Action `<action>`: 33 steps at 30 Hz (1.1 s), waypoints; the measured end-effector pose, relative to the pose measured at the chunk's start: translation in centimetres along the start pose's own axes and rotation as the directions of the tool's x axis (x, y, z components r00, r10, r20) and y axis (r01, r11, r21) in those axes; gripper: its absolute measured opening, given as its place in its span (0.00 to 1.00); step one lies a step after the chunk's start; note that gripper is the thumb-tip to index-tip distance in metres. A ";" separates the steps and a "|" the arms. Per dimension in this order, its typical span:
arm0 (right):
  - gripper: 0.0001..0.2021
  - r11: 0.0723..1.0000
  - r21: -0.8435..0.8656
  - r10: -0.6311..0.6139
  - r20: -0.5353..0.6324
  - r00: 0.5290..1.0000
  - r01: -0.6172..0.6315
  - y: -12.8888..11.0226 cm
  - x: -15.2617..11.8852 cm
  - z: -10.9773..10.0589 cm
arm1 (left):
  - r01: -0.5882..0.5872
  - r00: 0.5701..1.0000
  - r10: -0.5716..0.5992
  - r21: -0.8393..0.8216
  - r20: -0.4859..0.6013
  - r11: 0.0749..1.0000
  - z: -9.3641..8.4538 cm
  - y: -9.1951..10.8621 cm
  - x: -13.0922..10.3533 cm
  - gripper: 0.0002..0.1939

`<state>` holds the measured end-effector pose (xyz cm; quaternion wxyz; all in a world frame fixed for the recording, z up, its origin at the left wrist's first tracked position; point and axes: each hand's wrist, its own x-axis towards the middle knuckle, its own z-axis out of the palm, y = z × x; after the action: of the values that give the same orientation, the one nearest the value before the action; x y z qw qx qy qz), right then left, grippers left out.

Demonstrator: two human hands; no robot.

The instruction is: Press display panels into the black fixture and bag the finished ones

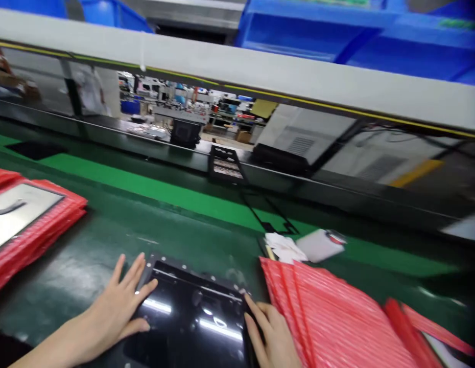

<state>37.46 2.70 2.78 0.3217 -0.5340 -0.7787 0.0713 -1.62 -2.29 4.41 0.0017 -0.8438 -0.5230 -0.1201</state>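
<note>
L hand (109, 312): fingers spread wide, thumb + index over L edge of glossy blk panel (187, 322), not closed round it. R hand (275, 332): index out to panel's far R corner, others part-curled; can't tell if it grips. Panel lies btwn hands on dk grn bench (207, 235). Red wrap (345, 312) just beside R hand; white roll (321, 245) behind wrap; red stack (67, 214) w/ silvery plate (26, 204) on top, far L.
</note>
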 end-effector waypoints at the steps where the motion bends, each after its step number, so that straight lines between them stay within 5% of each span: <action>1: 0.18 0.999 -0.043 -0.014 0.013 1.000 0.015 -0.3 0.1 -0.1 | 0.004 0.999 -0.003 0.045 -0.044 0.999 0.6 -0.1 0.3 0.34; 7: 0.22 0.930 -0.348 -0.091 0.105 0.990 0.122 -1.7 0.7 0.0 | 0.074 0.990 -0.041 0.254 -0.132 0.964 1.6 0.4 2.8 0.35; 13: 0.28 0.776 -0.582 -0.195 0.144 0.970 0.242 -2.0 0.7 0.2 | 0.097 0.977 -0.046 0.242 -0.208 0.965 2.5 0.7 2.9 0.38; 19: 0.39 0.849 -0.451 -0.221 0.169 0.961 0.275 -1.4 0.8 0.7 | 0.057 0.982 -0.023 0.180 -0.187 0.982 4.2 -0.3 2.8 0.42; 25: 0.33 0.908 -0.402 -0.056 0.162 0.985 0.117 -3.4 0.5 0.9 | 0.116 0.976 -0.089 0.129 -0.198 0.985 3.9 0.4 3.0 0.42; 33: 0.31 1.000 0.012 -0.030 0.158 0.987 0.029 -5.0 -3.8 -0.5 | 0.137 0.978 -0.113 0.130 -0.176 0.982 3.0 0.4 2.6 0.39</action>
<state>34.73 -2.85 3.85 0.2625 -0.5136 -0.8091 0.1123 0.46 0.19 2.03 0.0979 -0.7937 -0.5805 -0.1532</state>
